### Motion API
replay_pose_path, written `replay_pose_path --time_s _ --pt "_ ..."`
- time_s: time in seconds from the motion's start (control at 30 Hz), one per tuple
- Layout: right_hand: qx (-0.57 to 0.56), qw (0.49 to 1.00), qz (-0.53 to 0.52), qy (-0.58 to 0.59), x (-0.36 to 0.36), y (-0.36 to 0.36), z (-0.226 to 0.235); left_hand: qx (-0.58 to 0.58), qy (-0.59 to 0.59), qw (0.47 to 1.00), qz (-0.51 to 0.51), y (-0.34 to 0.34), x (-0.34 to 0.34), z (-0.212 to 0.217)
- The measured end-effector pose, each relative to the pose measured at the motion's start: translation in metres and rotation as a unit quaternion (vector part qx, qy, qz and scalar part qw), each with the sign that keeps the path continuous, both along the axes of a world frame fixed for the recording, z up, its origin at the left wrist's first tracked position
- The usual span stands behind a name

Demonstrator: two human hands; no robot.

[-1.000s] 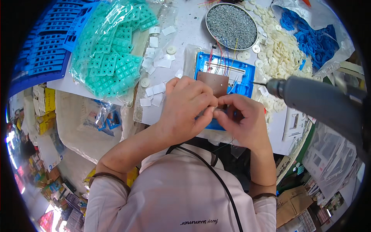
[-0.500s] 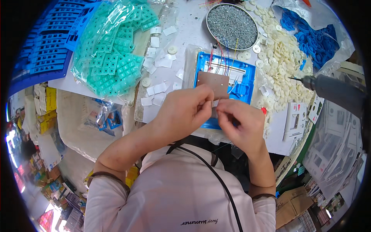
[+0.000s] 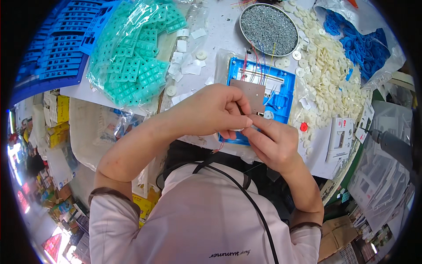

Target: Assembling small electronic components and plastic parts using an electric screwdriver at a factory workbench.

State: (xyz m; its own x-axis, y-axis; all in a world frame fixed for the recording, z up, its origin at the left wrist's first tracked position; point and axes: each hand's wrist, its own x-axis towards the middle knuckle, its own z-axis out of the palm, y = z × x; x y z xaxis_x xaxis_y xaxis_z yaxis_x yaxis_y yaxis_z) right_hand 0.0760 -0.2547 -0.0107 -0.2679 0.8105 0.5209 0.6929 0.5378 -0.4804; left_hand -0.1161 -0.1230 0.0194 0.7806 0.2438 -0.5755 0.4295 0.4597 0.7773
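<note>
Lowered toward the right edge since half a second ago is the grey power screwdriver; the left hand has been turned and raised slightly, and red wires with a connector can now be seen hanging below it. At the centre of the frame, the fingers of the left hand are curled, with thumb and fingertips drawn close together. The right hand is bent inward, its fingertips brought against those of the left. Whatever is pinched between them is mostly covered by the fingers and cannot be told. Beneath and behind the hands, the blue casing is laid on the table, partly covered by them. Within its outline a brown board is seen, with coloured wires run above it. Just above the casing, a round dish is filled with small metal screws. Cream discs are heaped to the right, and a red piece is set near the right hand. Green keypads are piled in clear plastic at upper left, with white paper pieces scattered beside them.
</note>
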Motion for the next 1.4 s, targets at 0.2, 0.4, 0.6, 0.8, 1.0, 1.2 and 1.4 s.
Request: replay_pose_path --time_s 0.2,0.4,0.6,0.8,1.0,1.2,1.4 --pt "-0.019 1.000 0.002 -0.010 0.001 -0.001 0.002 0.108 0.006 0.994 -0.026 -0.005 0.000 -0.002" --pt "-0.006 0.997 0.002 -0.073 0.003 0.002 -0.001 0.468 -0.037 0.883 0.000 -0.038 -0.001 -0.003" --pt "-0.052 0.991 -0.011 -0.123 0.000 0.002 0.005 0.534 0.026 0.845 0.012 -0.062 0.002 -0.006" --pt "-0.096 0.985 -0.029 -0.138 -0.001 -0.007 0.014 0.531 0.072 0.844 0.008 -0.068 0.002 -0.003" --pt "-0.084 0.991 -0.022 -0.104 -0.004 -0.011 0.014 0.528 0.071 0.846 -0.001 -0.066 0.002 0.000" --pt "-0.060 0.996 -0.005 -0.059 -0.006 -0.013 0.017 0.525 0.077 0.848 -0.001 -0.065 0.003 0.002" --pt "-0.076 0.994 0.022 -0.080 -0.006 -0.015 0.014 0.524 0.073 0.849 0.008 -0.065 0.003 0.001"
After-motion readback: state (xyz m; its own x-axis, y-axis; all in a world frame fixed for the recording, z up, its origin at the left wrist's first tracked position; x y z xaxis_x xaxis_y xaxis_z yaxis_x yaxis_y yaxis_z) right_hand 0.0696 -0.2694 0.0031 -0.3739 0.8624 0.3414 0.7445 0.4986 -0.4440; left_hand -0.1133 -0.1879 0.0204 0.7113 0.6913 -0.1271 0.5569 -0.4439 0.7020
